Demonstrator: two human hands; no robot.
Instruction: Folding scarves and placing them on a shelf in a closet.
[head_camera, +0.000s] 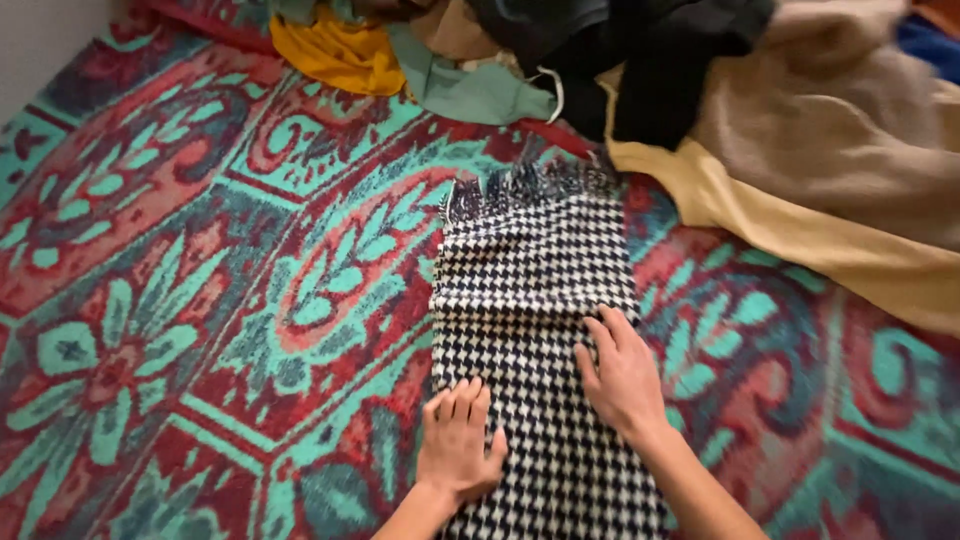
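Observation:
A black-and-white houndstooth scarf (530, 270) lies flat and lengthwise on a patterned rug, its fringed end pointing away from me. My left hand (458, 445) rests palm down on the scarf's near left part, fingers together. My right hand (622, 375) presses flat on the scarf's right edge, fingers spread slightly. Neither hand grips the cloth.
The rug (180, 280) is red and teal with flower shapes. At the far side lies a pile of clothes: a yellow piece (335, 55), a green piece (470, 90), black garments (640, 70). A beige and yellow blanket (830, 170) covers the right.

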